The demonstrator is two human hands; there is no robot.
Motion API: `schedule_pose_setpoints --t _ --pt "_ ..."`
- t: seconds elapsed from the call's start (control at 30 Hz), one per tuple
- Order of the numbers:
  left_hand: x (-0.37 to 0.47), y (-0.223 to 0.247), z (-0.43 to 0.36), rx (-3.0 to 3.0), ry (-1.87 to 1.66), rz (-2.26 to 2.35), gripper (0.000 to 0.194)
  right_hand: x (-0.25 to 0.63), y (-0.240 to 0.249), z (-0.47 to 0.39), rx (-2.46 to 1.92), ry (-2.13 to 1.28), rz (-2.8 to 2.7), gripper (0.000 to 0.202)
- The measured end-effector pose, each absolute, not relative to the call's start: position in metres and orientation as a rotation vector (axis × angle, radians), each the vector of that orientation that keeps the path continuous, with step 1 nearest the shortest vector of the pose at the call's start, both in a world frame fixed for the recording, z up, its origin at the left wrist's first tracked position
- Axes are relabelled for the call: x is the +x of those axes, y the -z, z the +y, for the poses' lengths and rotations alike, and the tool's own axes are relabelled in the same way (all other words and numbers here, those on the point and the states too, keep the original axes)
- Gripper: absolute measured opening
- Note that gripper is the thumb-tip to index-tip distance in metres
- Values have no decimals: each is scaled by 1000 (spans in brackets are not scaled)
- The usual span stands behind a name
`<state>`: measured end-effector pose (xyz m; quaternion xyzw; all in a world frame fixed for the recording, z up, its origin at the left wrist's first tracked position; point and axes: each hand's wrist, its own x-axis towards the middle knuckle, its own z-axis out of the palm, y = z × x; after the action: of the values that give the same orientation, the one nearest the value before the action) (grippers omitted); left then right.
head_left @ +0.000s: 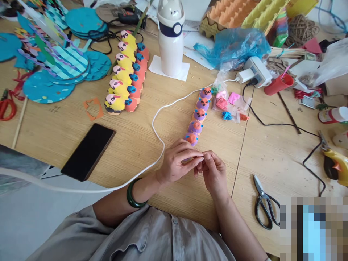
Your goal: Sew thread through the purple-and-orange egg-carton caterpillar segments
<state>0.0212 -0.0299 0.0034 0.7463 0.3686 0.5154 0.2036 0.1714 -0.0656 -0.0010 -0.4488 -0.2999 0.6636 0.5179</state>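
Note:
My left hand (174,161) and my right hand (215,174) meet over the table with their fingertips together, each closed in a pinch. Whatever lies between the fingertips is too small to make out. Just beyond my left hand runs a row of purple and orange egg-carton bumps (200,115) with blue bits and dark face marks; its near end is partly hidden by that hand. Beside that row lie small bags of pink modelling clay (221,104), with a lump of blue clay (226,115) near them.
Yellow and red egg-carton figures (119,78) stand at the upper left, near a white bottle (170,47). A phone (88,152) lies left, black-handled scissors (263,203) right. A white cable (154,119) crosses the table towards a power adapter (257,72).

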Motion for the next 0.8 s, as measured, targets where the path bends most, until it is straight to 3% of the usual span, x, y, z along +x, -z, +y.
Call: schedule_pose_setpoints --t 0.3,0.53,0.63,0.8 --pt "19 -7 -31 1519 -1457 1028 6 170 0 -59 -1124 -1384 -588 13" --pt "21 -4 -36 973 -1267 930 19 171 0 -62 -1148 -1317 -695 20" --pt "22 -6 -38 1013 -1276 834 23 170 -1 -68 -1160 -1162 -846 18" --pt "23 -8 -42 1515 -1295 758 48 175 3 -78 -1193 -726 -1122 20"
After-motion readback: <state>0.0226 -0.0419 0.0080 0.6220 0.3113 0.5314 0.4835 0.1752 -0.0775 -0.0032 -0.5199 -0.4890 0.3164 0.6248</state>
